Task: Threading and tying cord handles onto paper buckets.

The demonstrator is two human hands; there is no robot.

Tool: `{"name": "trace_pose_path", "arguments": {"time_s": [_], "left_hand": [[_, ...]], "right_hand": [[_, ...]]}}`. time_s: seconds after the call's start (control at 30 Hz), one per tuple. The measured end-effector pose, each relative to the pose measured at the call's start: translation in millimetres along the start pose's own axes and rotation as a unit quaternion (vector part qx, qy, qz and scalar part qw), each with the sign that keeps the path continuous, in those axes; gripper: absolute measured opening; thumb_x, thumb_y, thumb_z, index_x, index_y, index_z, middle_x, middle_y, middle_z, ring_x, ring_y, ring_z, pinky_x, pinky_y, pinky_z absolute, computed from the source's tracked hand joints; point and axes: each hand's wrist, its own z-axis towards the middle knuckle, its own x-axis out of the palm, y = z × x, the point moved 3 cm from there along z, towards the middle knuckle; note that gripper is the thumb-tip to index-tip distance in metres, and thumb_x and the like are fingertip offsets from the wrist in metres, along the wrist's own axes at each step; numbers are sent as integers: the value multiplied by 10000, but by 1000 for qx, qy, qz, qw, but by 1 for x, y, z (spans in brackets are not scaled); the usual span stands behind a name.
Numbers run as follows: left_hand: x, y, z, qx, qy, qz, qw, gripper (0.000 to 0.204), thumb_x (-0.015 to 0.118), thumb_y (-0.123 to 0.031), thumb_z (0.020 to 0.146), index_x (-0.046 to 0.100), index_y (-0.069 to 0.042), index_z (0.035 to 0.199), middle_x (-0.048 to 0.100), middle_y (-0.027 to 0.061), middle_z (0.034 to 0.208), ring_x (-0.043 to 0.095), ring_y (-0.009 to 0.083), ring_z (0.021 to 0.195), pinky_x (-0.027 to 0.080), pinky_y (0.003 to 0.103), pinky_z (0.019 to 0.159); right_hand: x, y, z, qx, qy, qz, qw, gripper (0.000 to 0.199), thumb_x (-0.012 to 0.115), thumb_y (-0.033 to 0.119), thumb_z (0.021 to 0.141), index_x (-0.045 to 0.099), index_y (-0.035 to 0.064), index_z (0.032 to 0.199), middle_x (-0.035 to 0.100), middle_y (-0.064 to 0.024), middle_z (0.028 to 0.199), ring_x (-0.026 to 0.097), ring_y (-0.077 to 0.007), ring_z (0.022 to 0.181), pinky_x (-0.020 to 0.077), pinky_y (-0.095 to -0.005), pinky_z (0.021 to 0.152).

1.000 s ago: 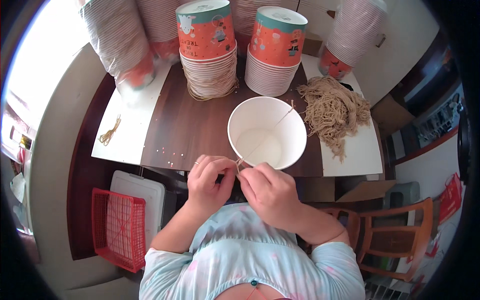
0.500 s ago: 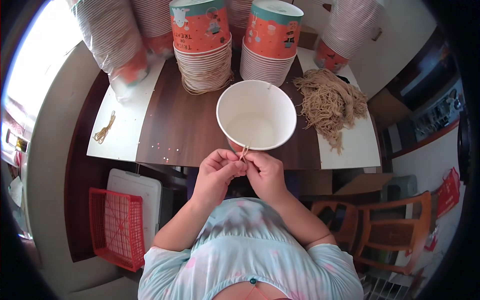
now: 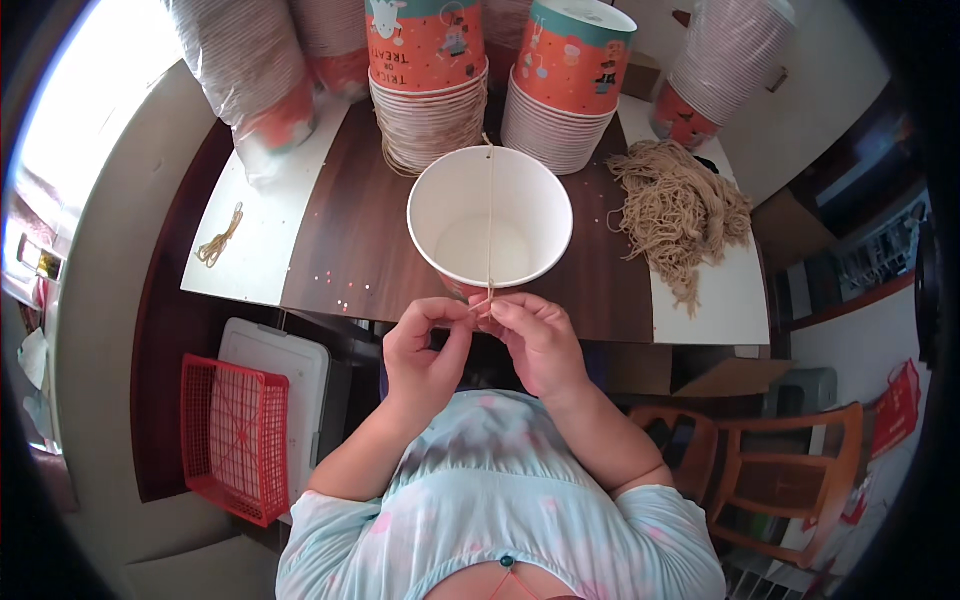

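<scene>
A paper bucket (image 3: 437,215), white inside and orange outside, stands upright near the table's front edge. A tan string (image 3: 491,225) runs straight across its mouth from a hole by the far rim to the near rim. At the near rim my left hand (image 3: 424,345) pinches the string's end between thumb and forefinger. My right hand (image 3: 541,345) is beside it, thumb and fingers closed on the string at the rim. The fingers partly hide the string's tip and any knot there.
Stacked buckets (image 3: 428,125) with string around their rims and another bucket stack (image 3: 560,125) stand behind. Loose tan strings (image 3: 685,210) lie heaped at right. A small string bundle (image 3: 220,237) is at left. A red basket (image 3: 235,435) and wooden chair (image 3: 790,480) flank me below the table.
The string now lies taut across the bucket's mouth; before, it showed only at the near rim. The bucket has turned, bringing its far hole leftward. My fingers still pinch the string.
</scene>
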Motion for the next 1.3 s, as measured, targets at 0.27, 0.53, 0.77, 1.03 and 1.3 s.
{"name": "trace_pose_path", "arguments": {"time_s": [0.27, 0.53, 0.77, 1.03, 1.3], "left_hand": [[5, -11, 6, 82, 16, 157, 984, 175, 648, 76, 767, 649, 25, 935, 672, 125, 874, 673, 176, 752, 536, 264, 681], [7, -19, 9, 101, 27, 216, 971, 160, 694, 25, 747, 658, 18, 903, 668, 122, 841, 679, 194, 726, 539, 267, 666], [6, -19, 13, 50, 79, 215, 972, 118, 694, 16, 750, 654, 10, 861, 650, 109, 796, 656, 202, 697, 527, 283, 628], [2, -18, 15, 79, 109, 213, 968, 87, 700, 19, 757, 649, 10, 827, 658, 109, 803, 653, 202, 697, 521, 280, 625], [7, -18, 22, 8, 118, 172, 978, 77, 692, 26, 762, 645, 27, 823, 669, 100, 804, 651, 153, 706, 520, 252, 642]], "right_hand": [[1, -11, -1, -63, -60, -26, 996, 199, 538, 80, 929, 666, -17, 1045, 653, -118, 1095, 613, -171, 984, 495, -307, 870], [8, -9, -2, -92, -76, -40, 992, 162, 584, 59, 906, 681, -35, 996, 656, -90, 1069, 598, -140, 984, 473, -268, 893], [1, -11, -3, -58, -70, -21, 996, 218, 541, 142, 933, 661, -21, 1016, 654, -108, 1081, 605, -155, 951, 479, -287, 829], [-8, -9, 8, 71, -20, 102, 992, 201, 595, 213, 918, 668, 45, 999, 673, -15, 935, 586, -78, 811, 434, -233, 758], [-32, 23, -9, -81, -131, -353, 923, 125, 667, 145, 856, 651, 23, 875, 649, -32, 829, 589, -120, 655, 473, -261, 626]]}}
